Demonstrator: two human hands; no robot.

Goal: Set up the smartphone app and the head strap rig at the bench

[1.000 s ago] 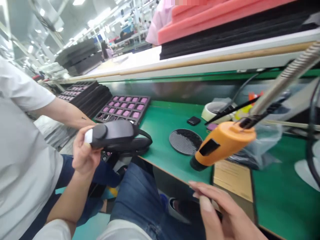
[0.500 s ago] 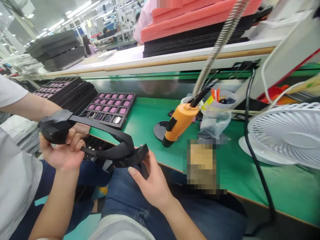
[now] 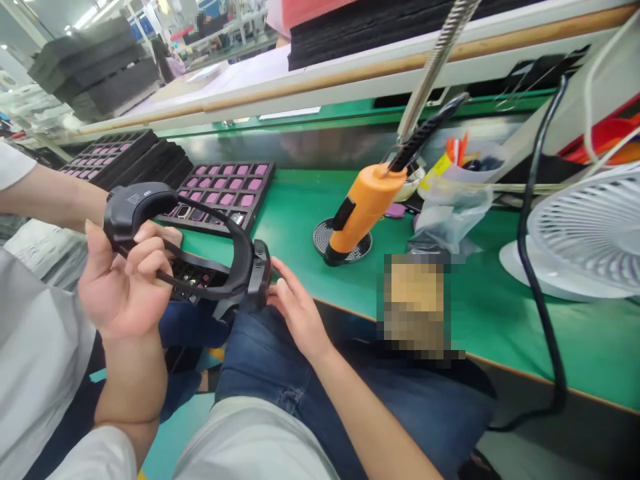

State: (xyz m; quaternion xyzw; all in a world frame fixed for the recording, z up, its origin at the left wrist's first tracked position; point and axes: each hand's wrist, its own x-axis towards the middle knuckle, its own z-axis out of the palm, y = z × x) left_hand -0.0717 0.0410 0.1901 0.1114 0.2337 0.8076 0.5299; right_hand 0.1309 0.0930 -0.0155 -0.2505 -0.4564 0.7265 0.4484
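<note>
Headset band (image 3: 235, 250), black, curved; one end a rounded pod (image 3: 135, 210) with small white print, the other a squared block (image 3: 261, 277). Held up over the lap, just off the near edge of the green worktop (image 3: 295, 220).

Left hand (image 3: 125, 283): fingers (image 3: 145, 250) clenched around the band just below the pod, thumb raised beside it. Band lies across the fingers and runs rightward.

Right hand (image 3: 300, 317): open and released, above the jeans (image 3: 270, 353), fingertips (image 3: 280, 288) just beside the squared block; contact cannot be told.

Co-worker's hand (image 3: 167, 235): partly behind the band, near the left hand, on an arm entering from the left.

Also on the worktop: tray (image 3: 215, 197) of pink-lined compartments, some holding small dark devices; stacked black trays (image 3: 125, 157) beyond it; orange-bodied electric screwdriver (image 3: 363, 207) standing nose-down on a round black mesh mat (image 3: 345, 245); clear plastic bag (image 3: 453, 217); white fan (image 3: 585, 240); black cable (image 3: 543, 253). Pixelated patch (image 3: 413, 307) hides what lies at the worktop's edge.
</note>
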